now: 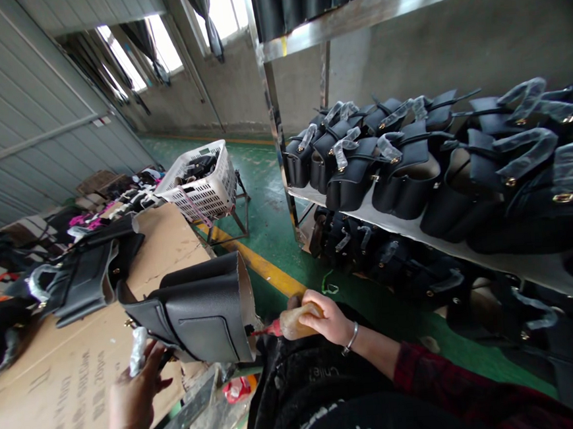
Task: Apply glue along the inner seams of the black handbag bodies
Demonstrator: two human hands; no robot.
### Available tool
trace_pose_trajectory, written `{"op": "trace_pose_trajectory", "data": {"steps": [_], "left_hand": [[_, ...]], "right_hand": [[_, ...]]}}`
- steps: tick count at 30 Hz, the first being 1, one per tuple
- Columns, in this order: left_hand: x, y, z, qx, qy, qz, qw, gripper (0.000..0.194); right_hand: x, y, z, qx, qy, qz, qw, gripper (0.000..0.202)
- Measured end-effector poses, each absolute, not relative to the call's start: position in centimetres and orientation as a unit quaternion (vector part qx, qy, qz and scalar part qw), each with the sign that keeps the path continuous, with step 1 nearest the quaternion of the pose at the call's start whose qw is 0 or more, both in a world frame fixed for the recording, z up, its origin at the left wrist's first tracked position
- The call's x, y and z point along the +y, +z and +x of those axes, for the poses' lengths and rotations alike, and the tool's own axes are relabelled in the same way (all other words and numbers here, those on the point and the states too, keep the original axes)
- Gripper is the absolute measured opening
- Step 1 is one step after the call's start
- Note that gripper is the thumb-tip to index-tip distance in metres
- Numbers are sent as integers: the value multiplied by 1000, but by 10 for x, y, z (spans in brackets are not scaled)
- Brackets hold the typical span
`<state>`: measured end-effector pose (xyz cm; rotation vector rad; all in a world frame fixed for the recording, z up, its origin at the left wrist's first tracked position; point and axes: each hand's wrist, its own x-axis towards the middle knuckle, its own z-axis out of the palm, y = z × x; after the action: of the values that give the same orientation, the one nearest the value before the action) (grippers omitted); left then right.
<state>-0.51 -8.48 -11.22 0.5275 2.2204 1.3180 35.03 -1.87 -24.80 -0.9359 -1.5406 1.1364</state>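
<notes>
A black handbag (203, 320) lies on its side at the edge of the cardboard-covered table, its open rim facing right. My left hand (143, 378) is closed at the bag's near left end, beside a plastic-wrapped handle (138, 351); part of its grip is hidden. In my right hand (327, 318) is a squeeze bottle (297, 322) of amber liquid, with my fingers wrapped round it. Its red nozzle (270, 329) points left, with the thin tip at the lower part of the bag's open rim.
More black bags (86, 283) lie farther back on the cardboard (58, 404). A white plastic basket (208, 187) with dark pieces stands on a metal stand beyond the table. At right, a metal rack (360, 212) carries rows of black handbags. A red packet (238, 389) lies below the table edge.
</notes>
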Motion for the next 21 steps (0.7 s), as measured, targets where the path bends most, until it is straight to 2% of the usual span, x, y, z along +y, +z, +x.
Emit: {"op": "trace_pose_trajectory", "data": {"steps": [13,21], "left_hand": [[-84,-111,0,814,491,186,248,39],[-89,-115,-6,817,484,193,248,36]], "right_hand": [[-21,-255,348,-603,460,-418,500,15],[-15,-261,337,-522,498,-470,508,25]]}}
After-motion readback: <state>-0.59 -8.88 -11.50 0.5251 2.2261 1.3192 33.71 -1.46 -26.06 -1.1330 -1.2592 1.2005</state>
